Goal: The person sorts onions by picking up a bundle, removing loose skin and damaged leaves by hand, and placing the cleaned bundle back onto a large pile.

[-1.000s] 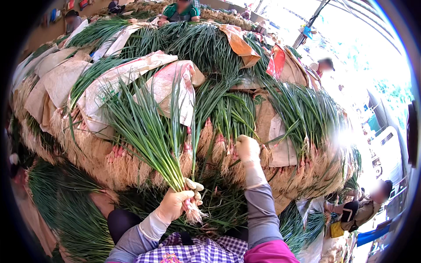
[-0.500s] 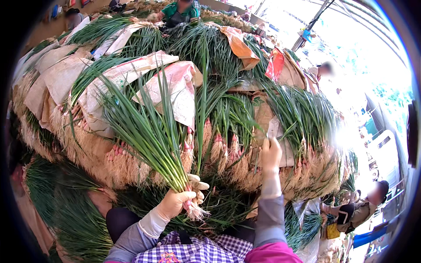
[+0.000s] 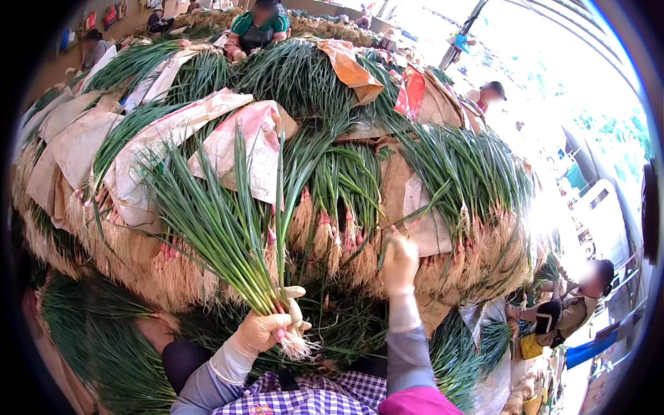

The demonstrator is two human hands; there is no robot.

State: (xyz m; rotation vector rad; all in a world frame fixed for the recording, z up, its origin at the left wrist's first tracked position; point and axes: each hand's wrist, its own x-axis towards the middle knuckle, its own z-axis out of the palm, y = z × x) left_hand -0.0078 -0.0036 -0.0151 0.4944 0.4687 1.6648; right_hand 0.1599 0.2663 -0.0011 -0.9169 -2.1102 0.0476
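In my left hand, pale-gloved and closed, is a bunch of spring onions. Its long green leaves fan up and to the left, while pinkish bulbs and pale roots stick out below my fingers. My right hand, also gloved, is raised to the right with its fingers pinched together. A small pinkish tip and a thin green strand show by those fingers, but what they hold is too small to tell. Just beyond both hands, more spring onions hang over the heap with roots toward me.
The large heap is partly covered with sacks and a brown sheet. Loose spring onions lie low on the left. A person in green sits beyond the heap; another person works at the right beside a yellow container.
My right hand has come a little nearer and to the left. The left hand still grips the bunch, and a tall upright stalk now stands closer against it. The whole view has shifted slightly.
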